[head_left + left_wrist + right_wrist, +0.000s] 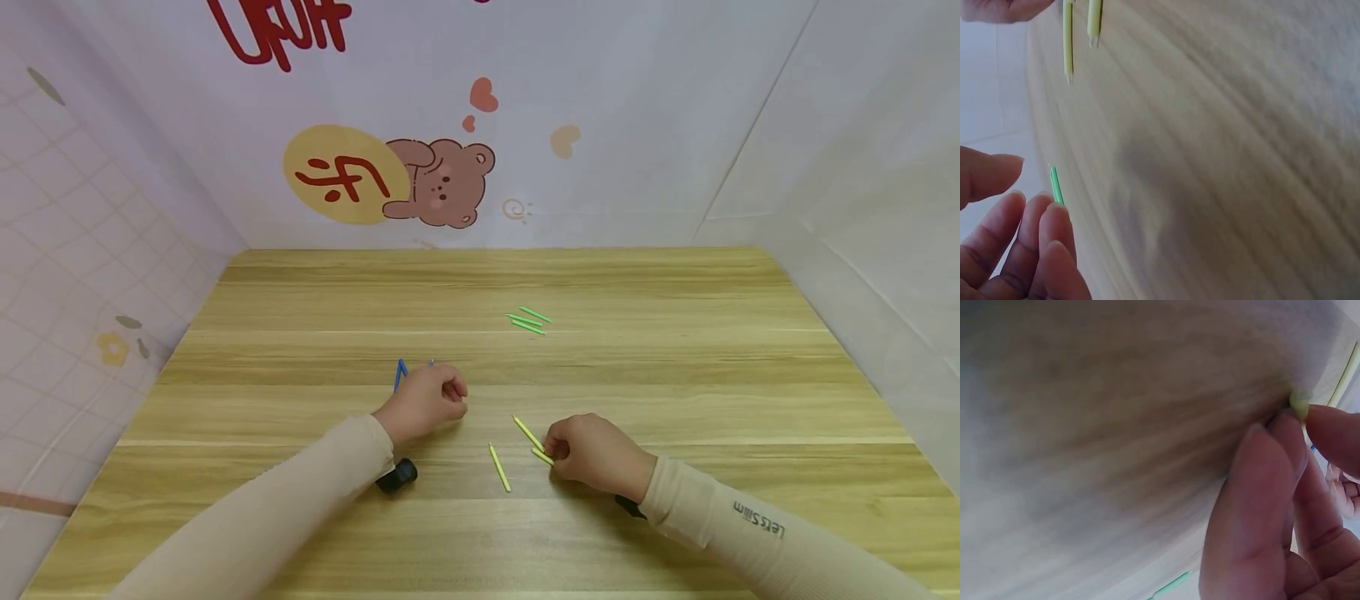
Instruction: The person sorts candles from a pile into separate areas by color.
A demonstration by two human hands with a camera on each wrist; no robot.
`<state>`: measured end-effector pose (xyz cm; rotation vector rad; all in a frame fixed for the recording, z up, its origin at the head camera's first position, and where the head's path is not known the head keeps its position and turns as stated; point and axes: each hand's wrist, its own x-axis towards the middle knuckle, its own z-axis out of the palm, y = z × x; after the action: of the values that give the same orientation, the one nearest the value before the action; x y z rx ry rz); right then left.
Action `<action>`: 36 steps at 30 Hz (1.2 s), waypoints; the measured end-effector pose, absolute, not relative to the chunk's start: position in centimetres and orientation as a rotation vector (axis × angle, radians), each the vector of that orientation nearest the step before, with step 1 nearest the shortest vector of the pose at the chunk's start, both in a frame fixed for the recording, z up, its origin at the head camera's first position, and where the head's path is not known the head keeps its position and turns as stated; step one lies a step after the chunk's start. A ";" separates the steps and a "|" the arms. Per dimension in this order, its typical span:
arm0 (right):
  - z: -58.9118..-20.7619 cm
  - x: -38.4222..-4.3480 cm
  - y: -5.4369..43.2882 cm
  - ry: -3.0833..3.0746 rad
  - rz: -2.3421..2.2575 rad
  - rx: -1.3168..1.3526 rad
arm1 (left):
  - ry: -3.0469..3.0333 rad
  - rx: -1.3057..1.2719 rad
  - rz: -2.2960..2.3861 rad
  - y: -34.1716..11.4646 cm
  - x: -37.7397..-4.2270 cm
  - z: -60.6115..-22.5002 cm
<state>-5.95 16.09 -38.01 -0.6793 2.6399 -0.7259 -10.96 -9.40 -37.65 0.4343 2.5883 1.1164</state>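
Observation:
My right hand [600, 450] pinches a thin yellow stick [542, 457] between thumb and fingertips, low over the wooden table. In the right wrist view, the pinched stick's pale end [1299, 403] pokes out past the thumb. Beside that hand lies a second yellow stick [528, 433], and a third yellow stick [499, 467] lies further left, apart from both hands. My left hand [429, 400] hovers near several blue sticks, partly covering them. Its fingers are loosely bent with the thumb apart, and nothing is held, as the left wrist view shows.
Blue sticks [401, 375] lie beyond my left wrist, partly hidden by the hand. Further back on the wooden table [675, 333] several green sticks [528, 320] lie side by side. A white printed curtain [637, 192] stands behind the table.

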 end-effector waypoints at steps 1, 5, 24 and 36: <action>-38.0 -6.0 16.1 2.643 -0.723 -0.681 | 2.580 0.431 1.120 -9.3 -10.9 -37.7; -38.1 -6.0 16.1 2.652 -0.709 -0.690 | 2.553 0.441 1.140 -9.0 -10.6 -37.7; -38.3 -6.0 16.2 2.653 -0.705 -0.693 | 2.417 0.691 1.102 -7.6 -8.7 -38.6; -38.1 -6.2 16.4 2.620 -0.725 -0.624 | 2.414 0.784 0.919 -6.8 -8.3 -38.8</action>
<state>-6.20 16.39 -38.06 -0.6237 2.6204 -0.7254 -8.26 -6.83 -38.81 0.7837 2.4143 0.9188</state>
